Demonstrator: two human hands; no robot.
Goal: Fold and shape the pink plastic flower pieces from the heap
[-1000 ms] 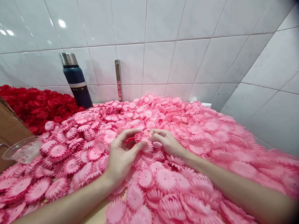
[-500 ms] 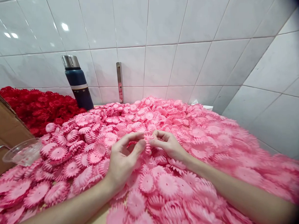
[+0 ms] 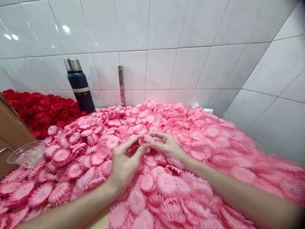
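Observation:
Between the fingertips of both hands is a small pink artificial flower piece (image 3: 142, 140) with curled petal edges, partly covered by the fingers. My left hand (image 3: 124, 162) is closed on its left side, thumb and forefinger curved around it. From the right, my right hand (image 3: 169, 146) pinches the same piece with thumb and fingertips. Below and all around the hands spreads a deep heap of pink flower pieces (image 3: 166, 184), round and scalloped, several with a small hole in the middle.
A dark blue bottle (image 3: 80, 88) with a silver cap leans in view by the tiled wall (image 3: 163, 24). Red flower pieces (image 3: 42, 110) are piled at the left, behind a cardboard box (image 3: 9, 136). A clear plastic container (image 3: 26, 155) lies beside the box. A metal strip (image 3: 121, 85) stands at the wall.
My right hand has moved left, closer to my left hand, and its fingertips now meet the left fingers around the pink flower piece. The view has shifted slightly.

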